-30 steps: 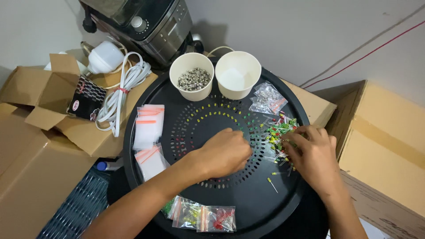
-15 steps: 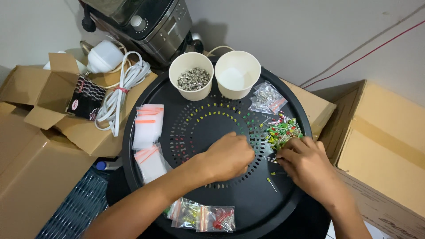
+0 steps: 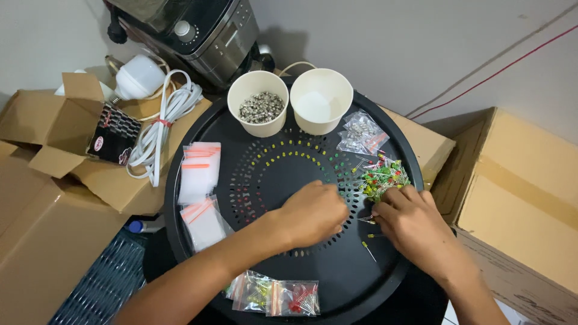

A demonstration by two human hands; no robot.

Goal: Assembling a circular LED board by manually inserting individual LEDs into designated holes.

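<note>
Nearest the camera, small clear bags of coloured parts (image 3: 280,296) lie at the near edge of a round black perforated tray (image 3: 337,283). Just beyond them the two forearms come in from the near side. The left hand (image 3: 313,212) rests knuckles up near the tray's middle, its fingers curled down onto the holes; whether they pinch anything cannot be told. The right hand (image 3: 412,221) lies just to its right, fingers bent and closed at the near edge of a loose pile of small green, red and yellow LEDs (image 3: 380,176); what they grip is hidden. One stray LED (image 3: 368,248) lies on the tray just near the right hand. On the tray's left side sit two stacks of empty zip bags with orange strips (image 3: 200,192). Farther, a clear bag of metal parts (image 3: 360,132) lies beside the pile, and at the far rim stand two white paper cups: the left cup (image 3: 258,112) holds small metal pieces, the right cup (image 3: 321,100) looks empty. Left of the tray, a coiled white cable (image 3: 161,129) lies on open cardboard boxes (image 3: 54,150).
</note>
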